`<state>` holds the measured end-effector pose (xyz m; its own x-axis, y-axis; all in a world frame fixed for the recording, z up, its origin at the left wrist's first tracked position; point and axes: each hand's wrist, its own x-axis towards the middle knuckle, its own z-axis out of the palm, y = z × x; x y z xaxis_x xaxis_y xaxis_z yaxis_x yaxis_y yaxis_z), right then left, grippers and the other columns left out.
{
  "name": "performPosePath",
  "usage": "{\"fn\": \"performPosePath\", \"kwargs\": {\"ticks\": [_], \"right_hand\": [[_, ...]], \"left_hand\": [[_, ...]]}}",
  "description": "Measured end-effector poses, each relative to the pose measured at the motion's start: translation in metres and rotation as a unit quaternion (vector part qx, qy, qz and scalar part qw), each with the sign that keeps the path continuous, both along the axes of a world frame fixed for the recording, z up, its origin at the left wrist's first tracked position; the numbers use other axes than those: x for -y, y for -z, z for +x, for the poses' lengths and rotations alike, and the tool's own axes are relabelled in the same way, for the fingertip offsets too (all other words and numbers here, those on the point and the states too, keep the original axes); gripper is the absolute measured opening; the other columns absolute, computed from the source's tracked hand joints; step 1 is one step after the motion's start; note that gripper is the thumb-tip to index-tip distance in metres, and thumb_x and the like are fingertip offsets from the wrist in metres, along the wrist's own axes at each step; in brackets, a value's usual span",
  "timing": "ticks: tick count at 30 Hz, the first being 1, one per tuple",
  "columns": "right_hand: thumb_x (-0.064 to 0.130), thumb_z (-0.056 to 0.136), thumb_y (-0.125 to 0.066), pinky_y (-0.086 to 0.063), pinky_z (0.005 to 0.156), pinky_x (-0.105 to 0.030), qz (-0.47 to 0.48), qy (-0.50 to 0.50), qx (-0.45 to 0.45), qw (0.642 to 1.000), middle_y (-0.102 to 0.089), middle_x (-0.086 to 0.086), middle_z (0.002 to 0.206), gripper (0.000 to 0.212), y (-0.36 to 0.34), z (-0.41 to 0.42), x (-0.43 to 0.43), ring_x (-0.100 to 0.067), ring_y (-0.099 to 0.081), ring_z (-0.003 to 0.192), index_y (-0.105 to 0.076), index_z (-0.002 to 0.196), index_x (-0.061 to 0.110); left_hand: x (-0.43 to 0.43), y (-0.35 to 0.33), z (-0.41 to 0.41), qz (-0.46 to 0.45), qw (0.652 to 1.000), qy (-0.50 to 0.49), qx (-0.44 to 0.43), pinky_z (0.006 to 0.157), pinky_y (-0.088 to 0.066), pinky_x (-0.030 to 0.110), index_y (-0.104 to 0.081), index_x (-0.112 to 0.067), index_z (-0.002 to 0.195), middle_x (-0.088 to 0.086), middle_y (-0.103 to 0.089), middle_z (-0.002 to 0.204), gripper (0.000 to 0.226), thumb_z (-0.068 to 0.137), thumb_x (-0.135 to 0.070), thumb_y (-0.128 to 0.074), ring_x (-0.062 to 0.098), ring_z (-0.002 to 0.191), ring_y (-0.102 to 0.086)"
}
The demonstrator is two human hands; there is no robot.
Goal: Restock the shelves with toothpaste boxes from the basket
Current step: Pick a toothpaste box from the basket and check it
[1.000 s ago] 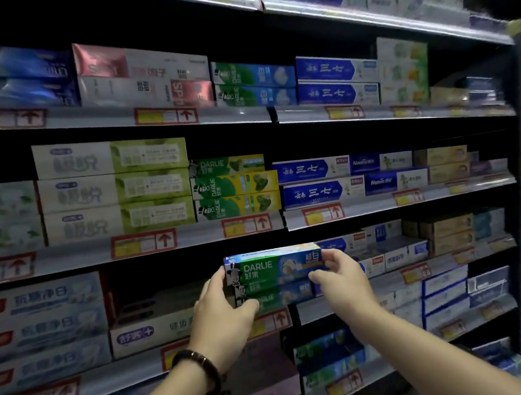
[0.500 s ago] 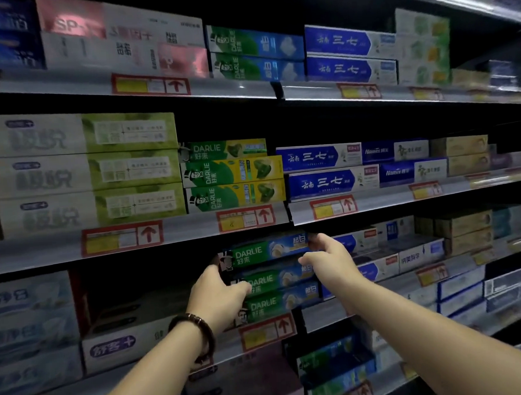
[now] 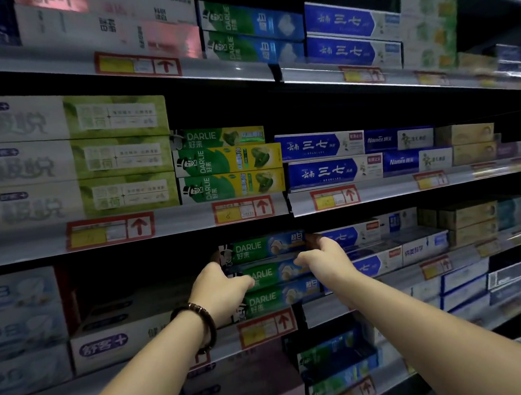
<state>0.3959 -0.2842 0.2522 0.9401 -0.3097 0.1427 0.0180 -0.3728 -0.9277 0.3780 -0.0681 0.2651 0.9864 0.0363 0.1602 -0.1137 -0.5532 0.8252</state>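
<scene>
A green and blue Darlie toothpaste box (image 3: 262,247) lies on top of two like boxes (image 3: 271,299) on the third shelf. My left hand (image 3: 219,287), with a dark bead bracelet on the wrist, holds the box's left end, its thumb lying across the box below. At the right end, my right hand (image 3: 327,259) grips the box with curled fingers above and the thumb beneath. The basket is out of view.
Rows of toothpaste boxes fill the shelves above, below and to both sides. Blue and white boxes (image 3: 376,263) sit right beside the stack. A dark gap (image 3: 142,278) opens to its left. A red price tag (image 3: 267,326) hangs on the shelf rail (image 3: 395,279).
The Darlie box has gone from in front of the shelf to resting on the two-box stack, pushed back level with them. Both hands followed it in and stay on its ends.
</scene>
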Motion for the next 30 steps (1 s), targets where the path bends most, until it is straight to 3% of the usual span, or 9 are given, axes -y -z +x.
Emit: {"fn": "performPosePath", "kwargs": {"ticks": [6,9,16,18,20,22,25,27,30], "right_hand": [[0.045,0.063,-0.073,-0.049,0.106,-0.058,0.000,0.008,-0.005,1.000,-0.065,0.001,0.126,0.061,0.007,0.011,0.004,-0.031,-0.058,0.122,-0.056,0.121,0.036],[0.042,0.064,-0.073,-0.048,0.108,-0.057,0.008,0.005,-0.009,1.000,-0.061,-0.004,0.134,0.069,0.005,0.009,0.005,-0.033,-0.052,0.129,-0.054,0.130,0.032],[0.043,0.065,-0.074,-0.049,0.106,-0.058,0.022,0.001,-0.023,0.999,-0.061,-0.008,0.128,0.046,0.010,0.014,0.009,-0.034,-0.055,0.123,-0.057,0.106,0.030],[0.044,0.065,-0.074,-0.050,0.104,-0.058,0.008,-0.006,-0.016,1.000,-0.062,-0.008,0.126,0.047,0.012,0.015,0.011,-0.033,-0.057,0.121,-0.058,0.106,0.029],[0.041,0.068,-0.075,-0.051,0.103,-0.058,-0.003,-0.008,-0.003,1.000,-0.063,-0.007,0.125,0.043,0.009,0.010,0.009,-0.032,-0.058,0.119,-0.057,0.106,0.031],[0.035,0.075,-0.076,-0.052,0.104,-0.056,-0.011,-0.002,0.012,1.000,-0.064,-0.005,0.124,0.038,0.003,0.000,0.004,-0.031,-0.059,0.118,-0.057,0.107,0.031],[0.024,0.085,-0.078,-0.053,0.102,-0.050,-0.021,0.005,0.030,0.999,-0.065,-0.004,0.128,0.042,0.002,-0.004,0.005,-0.029,-0.061,0.118,-0.056,0.122,0.026],[0.022,0.088,-0.077,-0.051,0.102,-0.045,-0.024,0.007,0.039,0.999,-0.061,-0.005,0.138,0.057,0.002,-0.005,0.008,-0.030,-0.059,0.123,-0.054,0.140,0.019],[0.015,0.092,-0.075,-0.045,0.093,-0.037,-0.021,0.006,0.054,0.998,-0.059,-0.001,0.126,0.057,0.002,-0.014,0.010,-0.024,-0.055,0.114,-0.052,0.143,0.018]], "left_hand": [[-0.001,0.000,0.002,-0.011,1.000,-0.005,-0.001,0.059,-0.045,0.032,-0.042,-0.017,0.125,0.010,-0.058,0.087,0.050,0.092,-0.033,-0.076,0.021,0.070,-0.054],[-0.001,0.003,0.004,-0.013,1.000,-0.005,0.006,0.058,-0.046,0.031,-0.034,-0.008,0.154,0.009,-0.060,0.087,0.078,0.093,-0.033,-0.075,0.020,0.069,-0.055],[0.001,0.005,0.006,-0.015,1.000,-0.013,0.024,0.052,-0.041,0.028,-0.030,-0.008,0.157,0.004,-0.055,0.078,0.077,0.097,-0.032,-0.071,0.016,0.063,-0.052],[0.001,0.004,0.006,-0.016,0.999,-0.016,0.024,0.054,-0.042,0.030,-0.039,-0.009,0.148,0.005,-0.057,0.083,0.063,0.097,-0.032,-0.070,0.018,0.067,-0.053],[0.001,0.006,0.008,-0.012,0.999,-0.029,0.028,0.054,-0.040,0.030,-0.046,-0.016,0.108,0.006,-0.054,0.081,0.028,0.097,-0.030,-0.068,0.019,0.066,-0.051],[0.002,0.005,0.005,-0.024,0.999,-0.032,0.033,0.054,-0.037,0.029,-0.033,-0.025,0.082,0.006,-0.049,0.078,0.038,0.097,-0.028,-0.067,0.020,0.065,-0.047],[0.001,0.006,0.005,-0.020,0.998,-0.031,0.042,0.055,-0.037,0.031,-0.022,-0.032,0.077,0.009,-0.050,0.082,0.050,0.096,-0.027,-0.067,0.022,0.067,-0.047],[-0.001,0.004,0.003,-0.035,0.997,-0.037,0.057,0.053,-0.038,0.030,-0.043,-0.030,0.094,0.008,-0.055,0.085,0.024,0.096,-0.028,-0.067,0.022,0.066,-0.050],[-0.002,0.002,-0.001,-0.029,0.997,-0.038,0.057,0.047,-0.041,0.027,-0.032,-0.011,0.156,0.007,-0.064,0.090,0.072,0.096,-0.029,-0.067,0.020,0.064,-0.058]]}}
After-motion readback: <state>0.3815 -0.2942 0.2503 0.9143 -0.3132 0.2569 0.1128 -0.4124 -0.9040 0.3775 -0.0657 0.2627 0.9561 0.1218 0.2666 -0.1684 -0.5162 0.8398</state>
